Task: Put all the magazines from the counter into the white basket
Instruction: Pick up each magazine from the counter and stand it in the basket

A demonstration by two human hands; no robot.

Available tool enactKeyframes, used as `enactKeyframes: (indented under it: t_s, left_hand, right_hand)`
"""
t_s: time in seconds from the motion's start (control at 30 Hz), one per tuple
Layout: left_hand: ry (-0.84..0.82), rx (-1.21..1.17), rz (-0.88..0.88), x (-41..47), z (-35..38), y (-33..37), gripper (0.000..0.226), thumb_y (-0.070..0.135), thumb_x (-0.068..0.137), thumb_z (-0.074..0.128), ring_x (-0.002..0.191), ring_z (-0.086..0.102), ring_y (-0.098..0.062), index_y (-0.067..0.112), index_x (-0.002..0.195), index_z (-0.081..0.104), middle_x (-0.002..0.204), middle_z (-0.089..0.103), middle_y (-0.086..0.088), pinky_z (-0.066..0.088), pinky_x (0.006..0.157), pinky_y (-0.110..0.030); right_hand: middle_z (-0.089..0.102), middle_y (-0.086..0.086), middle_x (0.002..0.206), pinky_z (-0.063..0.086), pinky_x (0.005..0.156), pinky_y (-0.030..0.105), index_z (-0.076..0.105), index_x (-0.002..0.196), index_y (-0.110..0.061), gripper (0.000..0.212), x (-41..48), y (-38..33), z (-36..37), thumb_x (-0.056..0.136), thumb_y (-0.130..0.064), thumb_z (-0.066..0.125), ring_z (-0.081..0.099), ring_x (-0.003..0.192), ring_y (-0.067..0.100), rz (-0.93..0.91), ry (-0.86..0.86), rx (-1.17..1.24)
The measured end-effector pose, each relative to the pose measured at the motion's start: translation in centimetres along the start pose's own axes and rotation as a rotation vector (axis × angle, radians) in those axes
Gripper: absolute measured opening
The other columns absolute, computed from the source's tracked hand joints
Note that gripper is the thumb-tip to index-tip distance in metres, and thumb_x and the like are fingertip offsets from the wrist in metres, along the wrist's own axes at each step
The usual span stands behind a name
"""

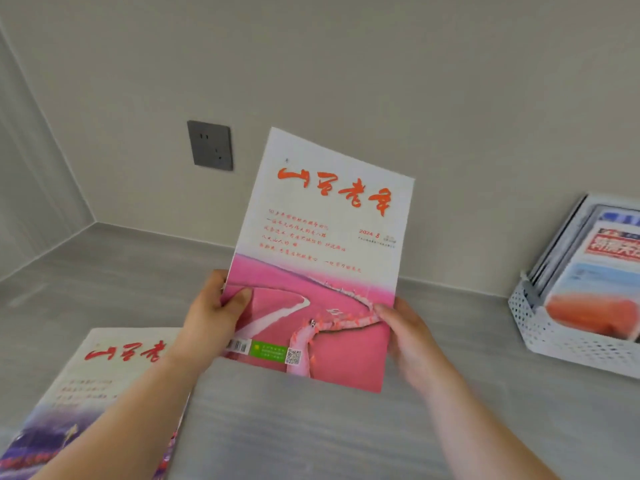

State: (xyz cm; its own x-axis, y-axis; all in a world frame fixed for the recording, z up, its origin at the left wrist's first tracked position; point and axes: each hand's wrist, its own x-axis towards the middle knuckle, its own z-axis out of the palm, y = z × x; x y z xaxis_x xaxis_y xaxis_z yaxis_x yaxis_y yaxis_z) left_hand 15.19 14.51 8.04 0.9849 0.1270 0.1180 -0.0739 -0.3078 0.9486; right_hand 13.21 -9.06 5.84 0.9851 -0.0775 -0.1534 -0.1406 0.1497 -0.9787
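Mid-frame, left grip (214, 308) and right grip (407, 329) pinch the pink-and-white paper magazine (322, 258) above the grey table (311, 438); white perforated basket (540, 329) (cropped, right edge) holds blurred magazines (602, 271); a purple-covered magazine (104, 393), lower left, is cut off.

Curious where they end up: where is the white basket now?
In the head view the white basket stands at the far right on the counter by the wall, right of the pink magazine.

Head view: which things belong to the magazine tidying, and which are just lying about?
Job: pink magazine, gripped by left hand and right hand; purple magazine on the counter; white basket, with other magazines inside.
Just there: grey wall socket.
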Motion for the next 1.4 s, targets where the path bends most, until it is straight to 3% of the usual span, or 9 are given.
enactKeyframes:
  t_s: [0.2,0.3,0.4,0.6,0.67,0.83,1.07,1.23,1.4]
  left_hand:
    - [-0.108,-0.074,0.110,-3.0,11.0,4.2,0.031,0.010,0.092,0.040,0.069,0.053,-0.005,0.035,0.075,0.047,0.073,0.056,0.010,0.042,0.059,-0.016]
    - [-0.124,-0.135,0.182,-4.1,17.5,6.9,0.032,0.002,0.091,0.039,0.075,0.054,0.004,0.032,0.087,0.052,0.079,0.058,0.016,0.041,0.057,0.000]
    - [-0.211,-0.149,0.207,-4.6,23.7,9.9,0.038,-0.002,0.087,0.042,0.070,0.059,0.007,0.035,0.084,0.051,0.079,0.060,0.016,0.042,0.056,0.002]
    - [-0.364,0.027,0.260,-3.5,34.0,15.6,0.006,0.015,0.085,0.054,0.082,0.062,-0.024,0.020,0.084,0.057,0.087,0.066,-0.002,0.052,0.077,-0.034]
    - [-0.352,0.070,0.299,-2.6,36.4,17.1,0.007,0.015,0.083,0.057,0.079,0.061,-0.022,0.014,0.088,0.062,0.086,0.066,-0.004,0.050,0.077,-0.034]
    - [-0.416,0.181,0.319,-1.2,41.9,19.2,0.016,0.016,0.082,0.058,0.086,0.062,-0.022,0.013,0.097,0.064,0.094,0.069,-0.005,0.052,0.081,-0.035]
    - [-0.484,0.372,0.268,-0.7,46.9,16.8,0.020,0.018,0.083,0.054,0.091,0.063,-0.026,0.016,0.101,0.062,0.100,0.070,-0.007,0.054,0.082,-0.040]
    - [-0.496,0.500,0.188,-0.4,48.2,14.1,0.018,0.017,0.082,0.053,0.085,0.063,-0.025,0.013,0.096,0.064,0.097,0.071,-0.007,0.050,0.072,-0.031]
    - [-0.583,0.523,0.131,-0.5,49.4,12.2,0.019,0.013,0.081,0.054,0.090,0.063,-0.025,0.013,0.097,0.064,0.099,0.070,-0.007,0.050,0.075,-0.031]
  right_hand:
    - [0.075,-0.007,0.072,0.055,0.055,0.022,0.063,0.085,-0.015,0.034,-3.2,-4.4,-11.6,0.077,0.013,0.046,0.069,0.067,0.009,-0.109,0.121,0.029]
    - [0.072,-0.008,0.077,0.053,0.060,0.027,0.061,0.081,-0.020,0.034,-4.4,-5.8,-17.8,0.079,0.011,0.048,0.067,0.071,0.012,-0.155,0.269,-0.033]
    - [0.066,-0.004,0.090,0.049,0.069,0.030,0.061,0.081,-0.025,0.034,-5.2,-7.9,-23.9,0.081,0.007,0.050,0.062,0.082,0.013,-0.227,0.396,-0.132]
    - [0.064,-0.002,0.088,0.050,0.055,0.018,0.061,0.091,-0.020,0.024,-5.3,-12.6,-34.2,0.082,0.001,0.053,0.061,0.066,0.004,-0.314,0.604,-0.220]
    - [0.065,0.001,0.090,0.051,0.062,0.021,0.061,0.099,-0.017,0.025,-4.9,-13.9,-36.9,0.082,-0.001,0.053,0.063,0.071,0.008,-0.345,0.656,-0.238]
    - [0.061,-0.011,0.078,0.043,0.059,0.016,0.059,0.080,-0.026,0.025,-3.3,-15.5,-41.6,0.081,-0.001,0.055,0.056,0.071,-0.002,-0.440,0.739,-0.267]
    - [0.060,-0.014,0.075,0.044,0.040,0.008,0.059,0.084,-0.026,0.026,-0.9,-11.9,-45.6,0.082,0.000,0.053,0.062,0.053,-0.005,-0.330,0.739,-0.200]
    - [0.062,-0.009,0.078,0.048,0.039,0.018,0.060,0.091,-0.023,0.022,0.6,-8.2,-46.4,0.083,-0.004,0.054,0.061,0.068,0.011,-0.146,0.712,-0.154]
    - [0.061,0.007,0.095,0.047,0.065,0.026,0.060,0.104,-0.009,0.029,1.8,-6.2,-47.0,0.080,0.003,0.053,0.057,0.084,0.024,-0.044,0.766,-0.170]
